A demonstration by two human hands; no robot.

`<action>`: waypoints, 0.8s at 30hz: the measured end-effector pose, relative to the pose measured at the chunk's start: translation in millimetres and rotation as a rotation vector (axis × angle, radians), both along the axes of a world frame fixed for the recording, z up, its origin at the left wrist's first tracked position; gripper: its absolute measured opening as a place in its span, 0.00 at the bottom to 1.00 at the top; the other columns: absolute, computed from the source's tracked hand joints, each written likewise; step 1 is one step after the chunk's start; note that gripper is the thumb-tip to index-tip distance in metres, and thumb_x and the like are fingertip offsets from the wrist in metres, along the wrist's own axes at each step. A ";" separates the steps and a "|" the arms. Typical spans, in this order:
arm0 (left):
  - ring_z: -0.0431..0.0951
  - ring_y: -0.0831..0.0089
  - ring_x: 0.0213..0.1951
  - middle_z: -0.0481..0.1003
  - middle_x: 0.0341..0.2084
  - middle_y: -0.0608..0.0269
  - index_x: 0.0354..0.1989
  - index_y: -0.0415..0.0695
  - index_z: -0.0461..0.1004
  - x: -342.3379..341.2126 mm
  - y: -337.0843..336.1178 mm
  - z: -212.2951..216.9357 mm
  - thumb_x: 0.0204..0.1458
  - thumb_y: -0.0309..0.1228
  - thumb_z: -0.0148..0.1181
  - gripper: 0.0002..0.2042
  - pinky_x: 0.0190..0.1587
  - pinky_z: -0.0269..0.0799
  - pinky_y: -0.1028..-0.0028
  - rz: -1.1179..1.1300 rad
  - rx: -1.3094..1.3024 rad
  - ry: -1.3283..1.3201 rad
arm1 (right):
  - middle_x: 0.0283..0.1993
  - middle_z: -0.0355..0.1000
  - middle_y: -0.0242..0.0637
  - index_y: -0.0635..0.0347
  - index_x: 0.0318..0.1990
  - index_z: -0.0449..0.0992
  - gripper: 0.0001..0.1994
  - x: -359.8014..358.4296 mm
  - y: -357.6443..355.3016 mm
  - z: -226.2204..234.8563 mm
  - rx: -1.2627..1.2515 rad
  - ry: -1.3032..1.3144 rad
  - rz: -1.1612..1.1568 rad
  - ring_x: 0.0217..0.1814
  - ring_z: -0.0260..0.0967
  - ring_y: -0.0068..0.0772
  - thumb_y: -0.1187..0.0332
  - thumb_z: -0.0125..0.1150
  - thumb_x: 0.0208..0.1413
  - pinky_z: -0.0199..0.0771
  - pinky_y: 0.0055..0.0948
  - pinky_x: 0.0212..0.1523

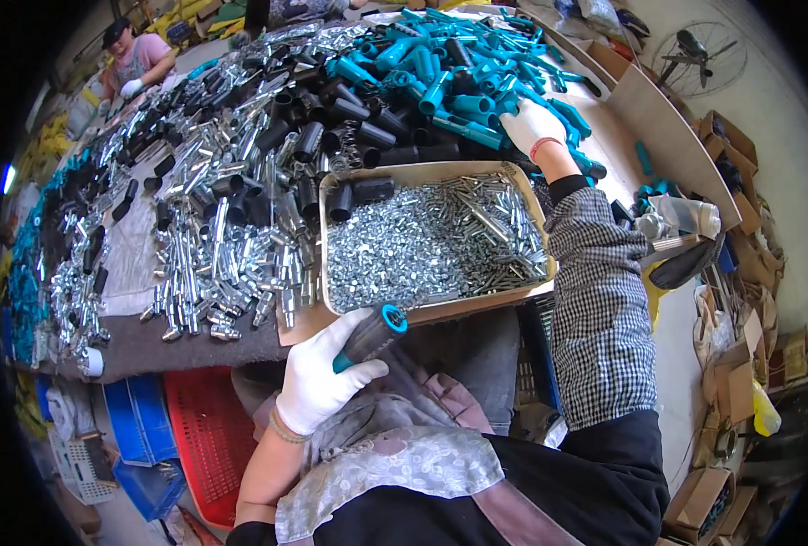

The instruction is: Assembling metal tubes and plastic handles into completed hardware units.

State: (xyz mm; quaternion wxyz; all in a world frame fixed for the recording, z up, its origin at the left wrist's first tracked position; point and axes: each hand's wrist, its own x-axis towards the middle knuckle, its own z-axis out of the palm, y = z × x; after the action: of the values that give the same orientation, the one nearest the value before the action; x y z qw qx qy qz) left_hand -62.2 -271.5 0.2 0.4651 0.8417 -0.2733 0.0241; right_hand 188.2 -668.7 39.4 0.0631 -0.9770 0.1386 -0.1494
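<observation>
In a white glove, my left hand [317, 378] is closed around a short black plastic tube [374, 335] with a teal ring at its end, held in front of the tray's near edge. My right hand [533, 129], also gloved, reaches far forward to the heap of teal plastic tubes [431, 91]. It touches the tubes; its fingertips are partly hidden, so its grip cannot be made out. Between my arms a shallow cream tray [329, 264] holds small shiny metal pieces [390, 246] and thin metal pins [490, 227]. Two black tubes [354, 196] lie in its far left corner.
Black tubes [349, 109] and chrome metal parts [213, 237] cover the table's left side. A wooden board [672, 136] edges the right. Below stand a red crate [208, 437] and blue bins [140, 419]. Another person [135, 64] works at the far left.
</observation>
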 end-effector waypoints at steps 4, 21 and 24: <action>0.83 0.61 0.44 0.80 0.44 0.49 0.58 0.39 0.72 -4.6 3.6 -1.5 0.45 0.35 0.75 0.30 0.48 0.77 0.69 -0.020 -0.010 0.003 | 0.48 0.77 0.57 0.67 0.50 0.77 0.29 -37.5 35.6 25.4 0.146 -0.080 0.106 0.51 0.76 0.54 0.51 0.60 0.47 0.74 0.42 0.54; 0.84 0.54 0.39 0.80 0.38 0.46 0.58 0.40 0.72 -19.9 12.8 -18.1 0.45 0.38 0.74 0.31 0.41 0.78 0.66 0.050 -0.021 -0.016 | 0.54 0.70 0.45 0.66 0.62 0.61 0.28 -247.9 190.1 -36.1 1.868 -0.315 0.576 0.52 0.72 0.35 0.62 0.63 0.58 0.74 0.34 0.52; 0.83 0.54 0.40 0.80 0.38 0.47 0.57 0.40 0.72 -23.3 16.6 -21.6 0.45 0.38 0.74 0.31 0.42 0.78 0.66 0.061 -0.021 0.007 | 0.54 0.70 0.46 0.66 0.62 0.61 0.28 -245.9 186.6 -40.2 1.892 -0.362 0.566 0.52 0.72 0.36 0.62 0.63 0.58 0.74 0.35 0.53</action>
State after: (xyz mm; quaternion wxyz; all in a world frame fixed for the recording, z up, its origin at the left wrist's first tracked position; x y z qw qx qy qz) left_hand -85.5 -254.9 -21.4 0.4737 0.8448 -0.2458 0.0382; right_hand -57.8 -482.1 -0.8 0.8670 -0.4850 -0.0486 -0.1036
